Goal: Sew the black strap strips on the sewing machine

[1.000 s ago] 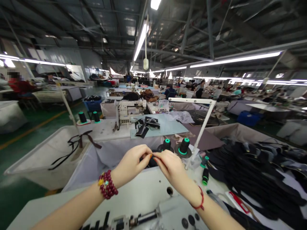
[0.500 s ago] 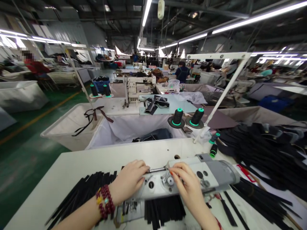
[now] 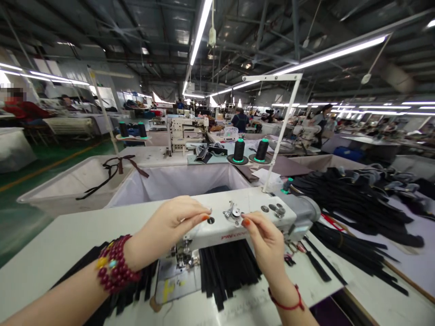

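Note:
A white sewing machine [image 3: 217, 233] stands in front of me, with a small bobbin winder [image 3: 235, 213] on top of its arm. Over the left part of the arm, my left hand [image 3: 171, 219] is closed, thumb and index finger pinched together. Beside the winder, my right hand [image 3: 265, 235] is pinched too, its fingertips close to the winder's round part. Whatever is in either pinch is too small to make out. Black fabric strips [image 3: 226, 271] lie in a bundle under the machine arm; more dark strips [image 3: 84, 262] lie left, partly behind my left forearm.
Black thread cones [image 3: 239, 151] stand behind the machine near a white thread stand [image 3: 283, 127]. A black-handled tool [image 3: 317, 266] lies right of the machine. Heaps of black strips [image 3: 353, 203] cover the right side. A lined bin [image 3: 176, 181] stands beyond the table.
The view has tilted up and shifted right. My left hand has turned, its thumb and index fingertips now showing pinched. A shiny rod seen between my hands before no longer shows there.

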Available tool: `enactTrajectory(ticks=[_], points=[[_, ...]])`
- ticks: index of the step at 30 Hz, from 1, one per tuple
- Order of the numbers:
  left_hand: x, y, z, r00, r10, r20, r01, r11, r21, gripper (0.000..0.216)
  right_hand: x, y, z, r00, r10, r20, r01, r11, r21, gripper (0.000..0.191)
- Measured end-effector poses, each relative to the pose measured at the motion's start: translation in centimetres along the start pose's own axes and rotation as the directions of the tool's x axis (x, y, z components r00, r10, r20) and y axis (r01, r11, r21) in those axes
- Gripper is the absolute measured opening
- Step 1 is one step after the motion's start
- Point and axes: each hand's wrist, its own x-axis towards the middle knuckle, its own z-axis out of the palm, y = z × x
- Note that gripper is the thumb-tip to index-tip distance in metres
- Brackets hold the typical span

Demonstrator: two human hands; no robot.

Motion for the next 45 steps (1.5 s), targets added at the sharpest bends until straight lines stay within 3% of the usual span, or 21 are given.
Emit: enactTrajectory(ticks=[5, 7, 14, 16, 19, 22, 25, 29, 33, 38, 41, 45], points=[[-4.0, 2.9, 2.1, 0.991, 0.008, -0.137, -0.003, 1.0, 0.031, 0.03, -3.9, -2.6, 0.0, 0.988, -0.101, 0.119, 0.097, 0.995, 0.035, 0.019], [-4.9, 3.7, 3.2, 0.989, 0.019, -0.143, -0.02, 1.0, -0.006, 0.032, -5.2, -3.8, 0.1, 0.977, -0.138, 0.163, 0.138, 0.99, 0.013, 0.02], [-9.0, 8.7, 4.0, 0.972, 0.165, -0.166, -0.158, 0.986, 0.056, 0.028, -9.5, -7.6, -0.5, 0.969, -0.224, 0.107, 0.233, 0.97, -0.076, 0.024], [-9.9, 9.6, 3.9, 0.971, 0.185, -0.155, -0.18, 0.983, 0.043, 0.027, -10.9, -8.8, -0.9, 0.949, -0.278, 0.149, 0.299, 0.944, -0.141, 0.025], [-10.2, 9.9, 4.3, 0.978, 0.184, -0.097, -0.193, 0.976, -0.098, 0.029, -12.6, -10.1, -1.2, 0.906, -0.379, 0.189, 0.418, 0.87, -0.261, 0.024], [-9.8, 9.5, 5.5, 0.976, 0.218, 0.004, -0.211, 0.95, -0.231, 0.028, -13.4, -10.8, -1.3, 0.889, -0.417, 0.19, 0.458, 0.819, -0.344, 0.023], [-9.3, 9.3, 6.7, 0.965, 0.218, 0.143, -0.165, 0.936, -0.309, 0.03, -13.5, -11.0, -1.4, 0.922, -0.359, 0.147, 0.388, 0.852, -0.351, 0.023], [-8.9, 9.1, 7.5, 0.957, 0.17, 0.234, -0.095, 0.949, -0.3, 0.038, -13.0, -11.0, -1.9, 0.97, -0.186, 0.154, 0.209, 0.966, -0.151, 0.017], [-8.4, 8.8, 7.7, 0.927, 0.126, 0.353, -0.037, 0.968, -0.248, 0.039, -12.4, -10.7, -2.2, 0.974, -0.097, 0.205, 0.104, 0.994, -0.024, 0.019], [-8.0, 8.1, 8.3, 0.861, -0.051, 0.506, 0.217, 0.937, -0.275, 0.034, -12.1, -9.8, -1.7, 0.978, -0.106, 0.182, 0.089, 0.991, 0.099, 0.017], [-7.9, 7.7, 8.3, 0.846, -0.129, 0.517, 0.34, 0.878, -0.338, 0.035, -12.3, -8.8, -1.1, 0.993, 0.037, 0.11, -0.064, 0.964, 0.259, 0.012], [-8.1, 6.8, 8.2, 0.878, -0.254, 0.405, 0.445, 0.743, -0.5, 0.03, -12.3, -7.3, -0.2, 0.959, 0.279, 0.05, -0.264, 0.813, 0.519, 0.019]])
